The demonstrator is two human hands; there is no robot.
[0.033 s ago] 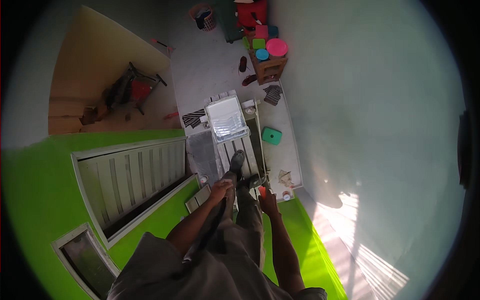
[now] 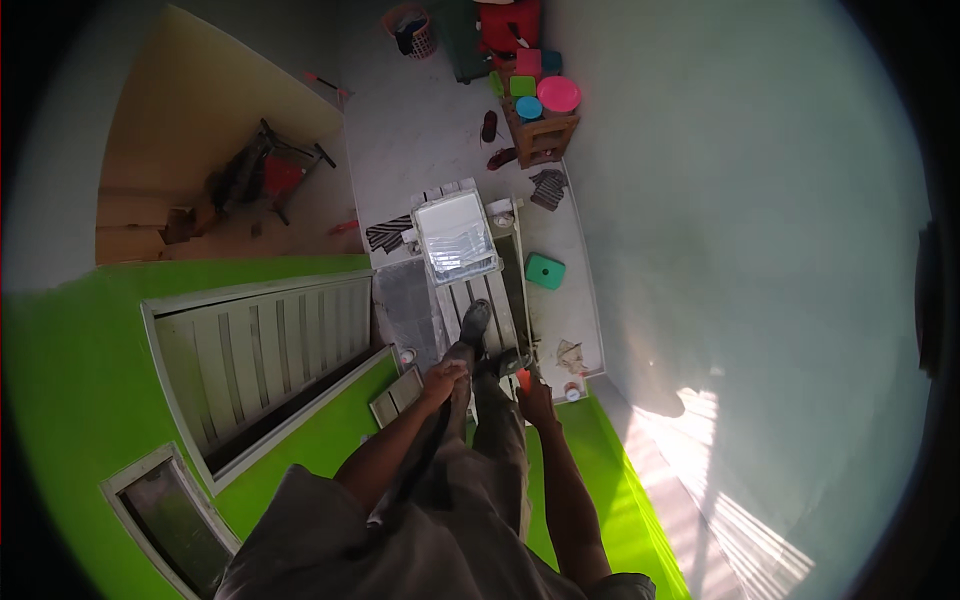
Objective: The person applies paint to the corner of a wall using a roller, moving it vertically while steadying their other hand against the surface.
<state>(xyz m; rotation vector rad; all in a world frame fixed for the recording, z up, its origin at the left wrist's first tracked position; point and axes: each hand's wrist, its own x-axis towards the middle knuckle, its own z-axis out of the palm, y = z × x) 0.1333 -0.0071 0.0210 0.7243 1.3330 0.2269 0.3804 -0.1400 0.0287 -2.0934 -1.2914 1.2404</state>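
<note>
My right hand (image 2: 538, 402) is closed around a tool with an orange handle (image 2: 524, 379), beside my right leg; the tool's far end is too small to make out. In front of my left leg is my left hand (image 2: 442, 382), its fingers curled together. What they hold, if anything, I cannot make out. My dark shoes (image 2: 475, 322) stand on a slatted, paint-spotted platform (image 2: 463, 297). At the platform's far end lies a white tray (image 2: 452, 228) with a shiny, ridged near half.
A green lidded box (image 2: 543, 271) and a crumpled rag (image 2: 569, 356) lie on the floor at right. Farther off are loose shoes (image 2: 489, 126), a wooden rack (image 2: 541, 136) with coloured containers and a basket (image 2: 421, 40). A slatted shutter (image 2: 265, 350) is at left; a pale wall (image 2: 740, 250) rises at right.
</note>
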